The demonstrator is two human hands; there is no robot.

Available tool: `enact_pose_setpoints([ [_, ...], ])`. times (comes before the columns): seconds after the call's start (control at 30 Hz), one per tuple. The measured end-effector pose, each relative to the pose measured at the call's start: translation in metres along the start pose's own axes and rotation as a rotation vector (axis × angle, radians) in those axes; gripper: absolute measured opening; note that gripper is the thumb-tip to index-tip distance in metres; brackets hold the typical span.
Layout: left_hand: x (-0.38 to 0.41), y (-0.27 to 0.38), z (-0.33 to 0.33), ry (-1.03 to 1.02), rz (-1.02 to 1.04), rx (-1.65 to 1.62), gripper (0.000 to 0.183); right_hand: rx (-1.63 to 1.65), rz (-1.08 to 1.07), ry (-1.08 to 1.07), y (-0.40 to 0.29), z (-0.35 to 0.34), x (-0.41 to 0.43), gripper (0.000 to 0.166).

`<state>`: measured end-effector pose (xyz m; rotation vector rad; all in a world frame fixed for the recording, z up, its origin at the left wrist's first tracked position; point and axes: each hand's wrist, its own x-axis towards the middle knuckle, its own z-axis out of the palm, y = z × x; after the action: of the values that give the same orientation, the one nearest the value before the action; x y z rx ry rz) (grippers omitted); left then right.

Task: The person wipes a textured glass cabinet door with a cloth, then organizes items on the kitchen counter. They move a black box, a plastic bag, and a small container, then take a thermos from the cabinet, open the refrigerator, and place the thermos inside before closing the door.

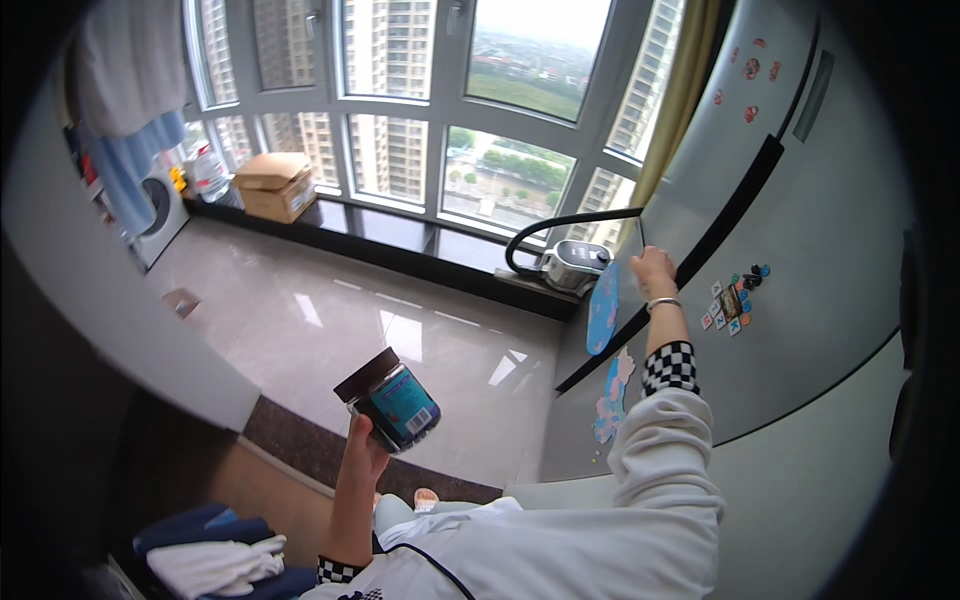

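My left hand (366, 448) holds a clear jar (397, 405) with a dark brown lid and a blue-green label; the jar is tilted, its lid towards the upper left. My right hand (655, 270) is stretched out to a silver refrigerator (795, 300), at the edge beside its long dark handle strip. Its fingers are bent, and what they grip cannot be told. Letter and number magnets (725, 309) cluster on the refrigerator door to the right of this hand. A blue and pink sticker (603, 311) is just below and left of it.
A canister vacuum cleaner (576, 264) with a black hose stands on the dark window ledge (375, 244). Farther left on the ledge are a cardboard box (276, 187) and a large plastic bottle (208, 176). A washing machine (161, 214) stands at the left. White cloth (214, 566) lies at lower left.
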<state>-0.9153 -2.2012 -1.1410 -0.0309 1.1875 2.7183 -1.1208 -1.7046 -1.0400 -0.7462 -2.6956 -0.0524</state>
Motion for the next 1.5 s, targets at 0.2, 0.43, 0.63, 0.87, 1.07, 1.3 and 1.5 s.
enact_pose_setpoints([
  [0.2,0.158,0.006,0.049,-0.486,-0.266,-0.084,0.094,-0.523,0.088,-0.121,0.064,-0.048,0.051,0.029],
  [0.43,0.357,0.011,0.078,-0.637,-0.382,0.078,0.097,-0.978,0.454,-0.383,0.107,-0.012,0.120,0.028],
  [0.63,0.485,-0.011,0.153,-0.827,-0.526,0.105,0.094,-0.939,0.587,-0.311,0.081,-0.015,0.114,0.021],
  [0.87,0.525,-0.115,0.257,-0.988,-0.679,0.028,0.091,-0.680,0.282,-0.035,-0.056,-0.048,0.034,0.028],
  [1.07,0.509,-0.151,0.324,-1.280,-0.700,-0.015,0.090,-0.571,0.258,0.087,-0.132,-0.091,-0.054,0.031],
  [1.3,0.486,-0.186,0.383,-1.500,-0.867,-0.019,0.096,-0.698,0.539,0.107,-0.171,-0.102,-0.126,0.032],
  [1.5,0.482,-0.215,0.425,-1.782,-0.997,0.049,0.090,-0.672,0.909,0.312,-0.205,-0.087,-0.142,0.061],
])
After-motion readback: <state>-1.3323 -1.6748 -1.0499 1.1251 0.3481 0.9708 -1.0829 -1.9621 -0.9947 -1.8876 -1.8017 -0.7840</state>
